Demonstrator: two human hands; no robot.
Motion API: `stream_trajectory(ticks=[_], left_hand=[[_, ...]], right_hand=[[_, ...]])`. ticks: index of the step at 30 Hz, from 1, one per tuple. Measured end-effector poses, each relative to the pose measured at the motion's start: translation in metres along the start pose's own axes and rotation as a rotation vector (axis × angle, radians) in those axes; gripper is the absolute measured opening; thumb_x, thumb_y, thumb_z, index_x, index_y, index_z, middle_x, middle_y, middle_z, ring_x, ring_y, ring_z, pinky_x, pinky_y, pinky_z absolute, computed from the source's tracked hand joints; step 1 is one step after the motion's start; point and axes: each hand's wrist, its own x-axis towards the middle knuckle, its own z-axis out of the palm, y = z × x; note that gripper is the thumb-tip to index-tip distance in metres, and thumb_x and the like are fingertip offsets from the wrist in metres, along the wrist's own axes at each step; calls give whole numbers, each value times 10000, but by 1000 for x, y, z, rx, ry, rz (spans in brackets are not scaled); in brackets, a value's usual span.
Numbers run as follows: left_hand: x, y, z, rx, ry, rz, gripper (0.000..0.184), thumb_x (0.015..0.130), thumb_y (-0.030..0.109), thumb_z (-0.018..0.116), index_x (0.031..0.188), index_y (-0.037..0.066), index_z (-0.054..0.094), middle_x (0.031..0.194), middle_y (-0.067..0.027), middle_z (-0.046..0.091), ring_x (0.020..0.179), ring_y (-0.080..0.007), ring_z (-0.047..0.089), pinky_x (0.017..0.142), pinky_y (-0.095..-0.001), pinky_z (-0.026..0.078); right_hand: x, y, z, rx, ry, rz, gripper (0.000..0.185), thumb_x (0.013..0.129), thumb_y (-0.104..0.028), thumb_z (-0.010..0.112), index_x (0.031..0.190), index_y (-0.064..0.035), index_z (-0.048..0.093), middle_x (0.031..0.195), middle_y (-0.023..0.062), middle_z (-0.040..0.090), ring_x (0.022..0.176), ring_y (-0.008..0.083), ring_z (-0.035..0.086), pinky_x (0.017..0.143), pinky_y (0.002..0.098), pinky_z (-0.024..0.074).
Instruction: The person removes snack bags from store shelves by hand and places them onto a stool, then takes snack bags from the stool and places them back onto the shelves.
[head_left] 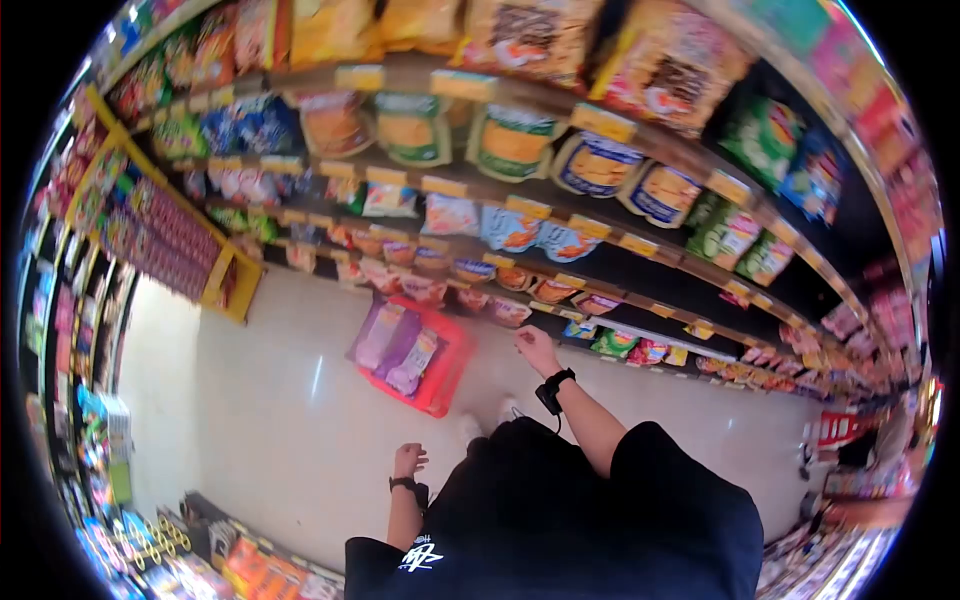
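My left hand [410,459] hangs low over the pale floor, its fingers loosely bent and apart, holding nothing. Further forward, my right hand [537,348] is beside the lowest shelf, with slightly curled fingers and nothing visible in them. Both wrists wear black bands. On the floor between the shelves and my feet sits a red basket [452,372], touched by neither hand. It holds a purple package [415,364] and a paler purple package [381,335] side by side.
Long shelves [400,168] of bagged snacks curve across the front and right. A yellow display rack [236,286] stands at the left, near more stocked shelves. Orange packages [262,568] lie at the lower left. Another person [862,447] is at the far right.
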Motion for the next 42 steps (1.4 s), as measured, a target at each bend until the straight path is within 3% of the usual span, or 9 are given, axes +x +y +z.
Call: stream_trajectory(ticks=[9,18,22,25,27,34,36,40,42], left_hand=[[-7,128,59,148,45,403,244,879,223,549,1015,26,591,834,-56,632,682,-133,601,545,-255,471],[-26,272,233,273,-315,938,202,885,161,550,1026,27,608,825,-36,628,691,-104,579,598,-232,477],[-120,335,320,277,-342,777,193,889,145,543,1026,22,602,808,-29,624,699,-102,575,643,-227,468],[-107,352,364,255,-399,986,199,890,151,542,1030,21,598,850,-28,617,732,-111,568,670,-238,462],[-136,360,386,211,-352,948,202,890,137,539,1041,14,590,882,-36,621,768,-116,577,683,-242,462],[-160,335,384,189,-450,853,199,918,139,507,1060,19,577,927,-80,654,841,-136,621,689,-248,475],[-146,327,365,142,-344,825,196,919,140,503,1056,22,579,926,-75,655,838,-132,620,680,-245,467],[-154,325,321,54,-201,782,199,921,149,501,1052,28,589,939,-54,642,807,-116,608,662,-236,458],[-150,321,301,-6,-171,773,211,919,158,507,1066,29,585,957,-48,635,820,-118,616,645,-235,467]], right_hand=[[-35,-94,-157,188,380,-121,92,877,-41,563,953,-10,604,786,26,616,712,85,576,635,222,473],[-73,-143,-285,440,563,-188,139,879,-46,560,1011,-13,587,885,39,636,814,96,586,738,222,463],[-4,-191,-322,375,449,-408,362,842,-64,606,1181,-17,487,1112,74,574,1046,145,538,839,273,459],[76,-203,-341,179,628,-600,514,797,-76,625,1249,5,394,1137,166,535,1101,291,515,895,358,437],[91,-227,-359,49,629,-477,576,765,-94,651,1262,15,381,1153,208,522,1086,342,523,892,385,438],[149,-216,-378,-482,637,-293,491,715,-49,679,1166,7,491,1123,157,564,1088,261,527,940,348,412],[200,-176,-370,-9,934,-541,459,732,-54,670,1155,-4,498,1146,151,559,1097,270,521,952,349,402],[235,-136,-379,-159,849,-431,413,758,-44,646,1145,-11,506,1167,152,549,1104,276,516,961,349,394],[226,-149,-378,-801,908,-298,357,794,-19,614,1135,-21,507,1155,134,560,1055,258,544,931,350,422]])
